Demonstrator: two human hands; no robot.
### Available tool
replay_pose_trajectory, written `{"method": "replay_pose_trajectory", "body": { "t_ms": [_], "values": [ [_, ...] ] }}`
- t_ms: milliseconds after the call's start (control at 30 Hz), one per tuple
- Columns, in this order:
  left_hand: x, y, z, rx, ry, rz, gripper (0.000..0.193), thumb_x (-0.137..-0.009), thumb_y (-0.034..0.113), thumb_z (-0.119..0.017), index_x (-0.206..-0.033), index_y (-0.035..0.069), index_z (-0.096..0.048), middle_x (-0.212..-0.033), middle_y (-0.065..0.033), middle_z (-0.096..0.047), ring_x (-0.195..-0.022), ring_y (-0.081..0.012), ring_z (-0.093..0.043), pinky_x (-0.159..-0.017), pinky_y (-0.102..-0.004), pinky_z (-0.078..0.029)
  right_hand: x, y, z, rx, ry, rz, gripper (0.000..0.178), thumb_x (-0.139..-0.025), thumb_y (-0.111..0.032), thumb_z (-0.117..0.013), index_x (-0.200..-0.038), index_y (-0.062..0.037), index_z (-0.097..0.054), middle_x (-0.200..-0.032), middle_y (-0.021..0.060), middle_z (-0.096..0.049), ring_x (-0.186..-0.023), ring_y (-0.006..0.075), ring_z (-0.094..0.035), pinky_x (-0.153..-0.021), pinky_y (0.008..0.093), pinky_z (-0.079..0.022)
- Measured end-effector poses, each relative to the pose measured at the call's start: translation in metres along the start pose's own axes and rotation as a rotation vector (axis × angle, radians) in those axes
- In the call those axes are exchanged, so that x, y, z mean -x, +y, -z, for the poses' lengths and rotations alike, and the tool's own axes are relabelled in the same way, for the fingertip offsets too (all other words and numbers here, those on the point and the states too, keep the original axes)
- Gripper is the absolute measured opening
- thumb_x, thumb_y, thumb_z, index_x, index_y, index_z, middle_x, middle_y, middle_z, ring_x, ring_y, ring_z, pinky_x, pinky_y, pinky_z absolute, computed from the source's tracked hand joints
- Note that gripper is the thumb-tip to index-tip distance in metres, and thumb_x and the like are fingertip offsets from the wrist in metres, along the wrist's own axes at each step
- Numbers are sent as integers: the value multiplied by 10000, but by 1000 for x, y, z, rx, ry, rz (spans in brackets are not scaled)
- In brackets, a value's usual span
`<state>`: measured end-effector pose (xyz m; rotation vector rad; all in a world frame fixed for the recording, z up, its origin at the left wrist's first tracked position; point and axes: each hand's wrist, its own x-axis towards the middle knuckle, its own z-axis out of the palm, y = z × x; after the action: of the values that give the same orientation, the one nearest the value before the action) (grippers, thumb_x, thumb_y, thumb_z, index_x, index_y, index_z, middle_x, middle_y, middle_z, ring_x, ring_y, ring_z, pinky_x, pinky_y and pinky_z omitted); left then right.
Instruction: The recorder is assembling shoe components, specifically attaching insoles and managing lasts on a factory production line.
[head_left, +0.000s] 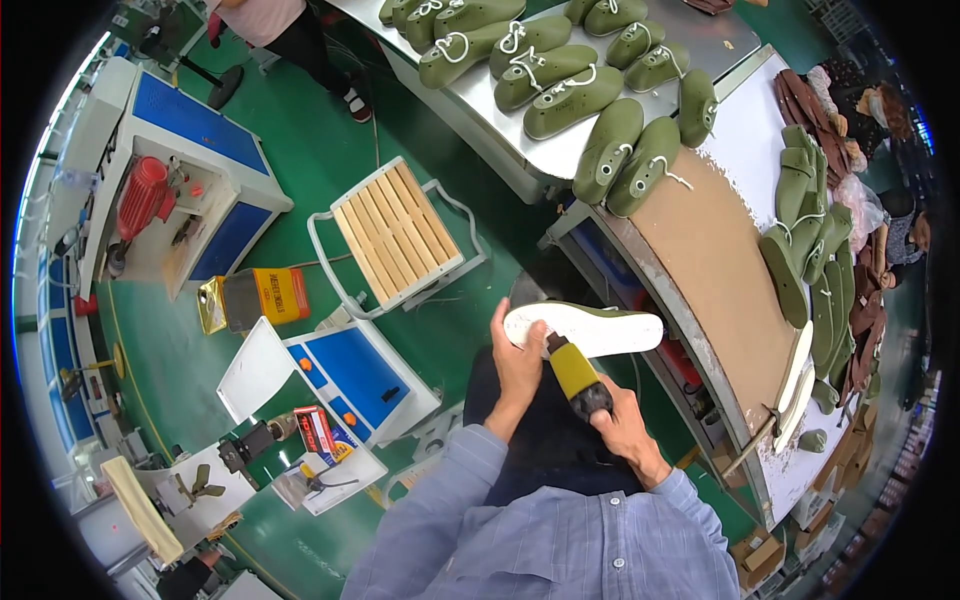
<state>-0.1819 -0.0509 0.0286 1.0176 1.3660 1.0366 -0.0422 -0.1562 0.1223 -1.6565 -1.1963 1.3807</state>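
My left hand (517, 365) grips the heel end of a green shoe last (600, 309), its thumb on the white insole (610, 334) that covers the upturned bottom. In my right hand (628, 430) is a yellow-and-black hand tool (575, 372) that looks like a staple gun. The narrow metal nose of this tool points at the insole's near edge, close to my left thumb. Whether it touches the insole I cannot tell. Last and tool are held above my lap.
At right stands a workbench (690, 205) with a brown board. On it lie more white insoles (795, 390), a hammer (757, 440) and stacked green lasts (785, 275). Several corded lasts (575, 103) cover the metal table ahead. A slatted stool (398, 232) and a tin can (265, 298) stand left.
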Motion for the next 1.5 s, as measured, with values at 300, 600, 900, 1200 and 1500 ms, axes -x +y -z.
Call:
{"method": "replay_pose_trajectory", "body": {
  "t_ms": [300, 600, 900, 1200, 1500],
  "values": [
    [-8, -12, 13, -156, -95, -129, 503, -966, 349, -562, -1316, 13, -434, -1217, -203, -545, -1041, -282, -591, -904, -369, -474, -10, -5, -5, 73, -34, -20, 811, -792, -561, -645, -1334, 14, -465, -1094, 272, -639, -1046, 434, -614, -888, 435, -488],
    [-6, -15, 13, -92, -115, -81, 466, -979, 337, -532, -1292, 3, -447, -1102, -197, -598, -943, -271, -618, -842, -366, -496, -7, -4, -7, 107, 10, -2, 844, -778, -594, -654, -1331, 17, -473, -1116, 280, -632, -1060, 443, -605, -902, 448, -485],
    [-5, -4, 14, -148, -95, -99, 493, -975, 284, -535, -1338, -28, -414, -1165, -233, -584, -1016, -282, -610, -886, -358, -486, -10, -11, -4, 155, -51, -29, 862, -756, -587, -669, -1352, -2, -458, -1131, 285, -623, -1074, 446, -594, -907, 454, -485],
    [4, 0, 1, 9, 62, 35, 642, -849, 306, -726, -1311, -28, -432, -1143, -202, -605, -999, -202, -614, -865, -340, -502, -8, -6, -6, 183, -29, 9, 852, -738, -543, -686, -1362, -13, -452, -1130, 282, -623, -1075, 445, -594, -909, 452, -483],
    [7, 2, 6, -52, 51, 37, 575, -888, 335, -682, -1295, -2, -456, -1031, -185, -654, -926, -220, -646, -822, -340, -522, -6, -1, -8, 231, -46, 37, 892, -728, -566, -695, -1382, -22, -428, -1113, 287, -626, -1034, 462, -597, -884, 472, -489]
  ]
}}
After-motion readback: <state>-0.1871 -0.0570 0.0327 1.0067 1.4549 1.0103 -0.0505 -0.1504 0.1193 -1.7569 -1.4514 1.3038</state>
